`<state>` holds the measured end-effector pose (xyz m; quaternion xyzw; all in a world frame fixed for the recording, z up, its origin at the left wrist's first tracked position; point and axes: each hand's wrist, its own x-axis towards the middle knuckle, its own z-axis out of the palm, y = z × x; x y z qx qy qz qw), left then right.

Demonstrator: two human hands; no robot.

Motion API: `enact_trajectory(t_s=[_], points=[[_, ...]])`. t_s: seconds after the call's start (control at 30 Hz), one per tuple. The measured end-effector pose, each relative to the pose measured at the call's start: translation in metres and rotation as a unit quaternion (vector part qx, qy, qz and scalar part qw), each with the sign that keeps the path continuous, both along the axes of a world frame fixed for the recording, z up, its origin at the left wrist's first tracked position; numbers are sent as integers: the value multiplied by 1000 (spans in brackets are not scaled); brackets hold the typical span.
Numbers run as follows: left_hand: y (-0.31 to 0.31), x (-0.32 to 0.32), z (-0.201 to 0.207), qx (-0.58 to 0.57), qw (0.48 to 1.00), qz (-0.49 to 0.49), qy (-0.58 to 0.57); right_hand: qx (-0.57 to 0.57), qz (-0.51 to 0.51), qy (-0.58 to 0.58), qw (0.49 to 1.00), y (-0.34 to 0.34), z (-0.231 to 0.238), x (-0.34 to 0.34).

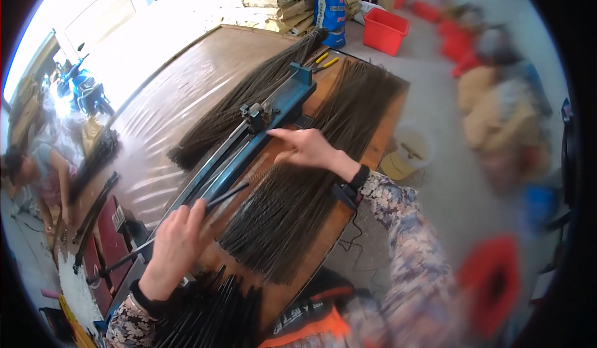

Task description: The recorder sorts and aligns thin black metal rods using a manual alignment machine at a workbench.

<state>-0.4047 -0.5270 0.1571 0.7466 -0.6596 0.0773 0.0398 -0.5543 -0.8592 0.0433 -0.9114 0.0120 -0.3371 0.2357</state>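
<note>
My left hand (176, 243) is closed around a short black rod (227, 194), whose end sticks out past the fingers toward the rail. A long blue metal rail fixture (273, 113) runs diagonally across the table, with a small metal clamp block (256, 117) mounted on it. Beside the rail is my right hand (309, 148), index finger stretched toward its edge just below the block and thumb apart. Whether that fingertip touches the rail I cannot tell. Under this hand lie thin dark spiral-patterned rods (264, 233). A coppery coil (261, 174) shows between the hands.
More dark rods (230, 109) lie beyond the rail on the plastic-covered table (161, 99). Black rods (214, 314) fan out near me. Yellow-handled pliers (326, 62) rest at the far end. A bucket (404, 155) and red bin (385, 31) stand rightward; another person (46, 174) works at left.
</note>
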Motion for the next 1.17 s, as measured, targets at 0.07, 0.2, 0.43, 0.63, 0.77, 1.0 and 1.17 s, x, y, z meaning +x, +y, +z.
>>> enact_trajectory(t_s=[0.07,0.2,0.43,0.63,0.77,1.0,1.17], points=[[-4,6,2,20,999,45,15,-9,-42,-17,999,-12,5,-10],[-15,0,-12,38,998,-27,46,-93,51,-39,994,-20,14,8],[-15,9,-17,37,998,-19,41,-186,-162,-211,946,-61,17,-41],[-17,3,-17,54,996,23,61,-212,-152,-246,933,-58,-10,-48],[-18,2,-14,72,994,38,72,-167,-138,-201,955,-47,-21,-32],[-8,0,-3,63,995,42,63,-72,-192,-175,963,-18,-29,-6],[0,-3,-3,51,997,9,51,-56,-150,23,987,-49,-40,6]])
